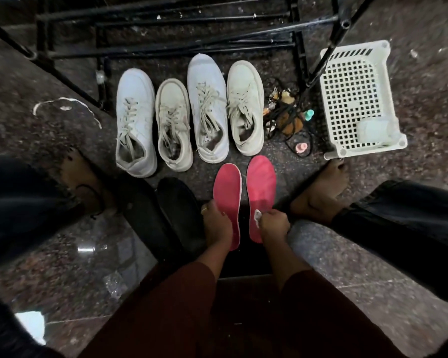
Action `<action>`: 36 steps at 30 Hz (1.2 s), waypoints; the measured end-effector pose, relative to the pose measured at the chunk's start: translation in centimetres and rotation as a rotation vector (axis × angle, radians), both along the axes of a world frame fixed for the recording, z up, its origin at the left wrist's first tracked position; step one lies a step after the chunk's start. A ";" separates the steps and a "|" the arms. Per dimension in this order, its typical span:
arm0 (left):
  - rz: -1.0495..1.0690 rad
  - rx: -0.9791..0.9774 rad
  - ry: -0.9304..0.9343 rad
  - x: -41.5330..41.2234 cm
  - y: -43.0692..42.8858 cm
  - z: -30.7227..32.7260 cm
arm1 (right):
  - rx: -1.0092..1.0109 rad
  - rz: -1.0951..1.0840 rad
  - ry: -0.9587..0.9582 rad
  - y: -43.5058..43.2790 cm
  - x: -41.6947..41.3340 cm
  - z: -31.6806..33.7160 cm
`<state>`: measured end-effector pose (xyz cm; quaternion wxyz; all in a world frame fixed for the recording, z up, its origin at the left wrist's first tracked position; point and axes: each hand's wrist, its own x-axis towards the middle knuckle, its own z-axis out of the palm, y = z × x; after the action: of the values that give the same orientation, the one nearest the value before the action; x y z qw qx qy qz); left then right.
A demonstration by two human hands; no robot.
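Two red insoles lie side by side on the dark floor in front of me. My left hand (216,219) rests with its fingers on the left red insole (228,192). My right hand (273,220) pinches a small white wad (258,216) against the lower part of the right red insole (260,187). Two black insoles (176,202) lie to the left of the red ones. Beyond them stand several white lace-up sneakers (207,107) in a row, toes pointing away.
A white perforated plastic basket (357,99) holding a pale container sits at the right. A heap of cords and small items (287,117) lies beside the shoes. Black metal rack legs (166,45) cross the back. My bare feet (321,192) flank the insoles.
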<state>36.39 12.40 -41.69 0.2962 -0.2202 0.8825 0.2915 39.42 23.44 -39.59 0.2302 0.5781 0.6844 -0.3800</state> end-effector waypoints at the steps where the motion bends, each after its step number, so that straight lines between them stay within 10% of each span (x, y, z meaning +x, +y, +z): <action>1: -0.047 0.021 -0.013 0.5 0.7 0.2 | -0.016 -0.006 -0.002 0.3 0.4 -0.2; 14: -0.092 0.473 -0.357 2.0 4.9 -0.7 | -0.455 -0.167 -0.087 5.4 -0.5 1.5; 22: 0.486 1.177 -0.530 -2.9 4.5 12.3 | -0.808 -0.102 0.150 6.6 -5.0 14.2; 29: 0.412 1.673 -0.378 -8.4 1.7 23.8 | -0.591 0.075 0.576 3.6 -8.6 26.6; 36: 0.420 1.857 -0.264 -11.9 0.0 34.2 | 0.432 0.790 1.268 -1.2 -11.0 36.9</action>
<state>24.51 12.42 -7.46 0.3910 -0.0824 0.2016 0.8942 28.39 22.21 -2.73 -0.2048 -0.0043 0.8994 -0.3861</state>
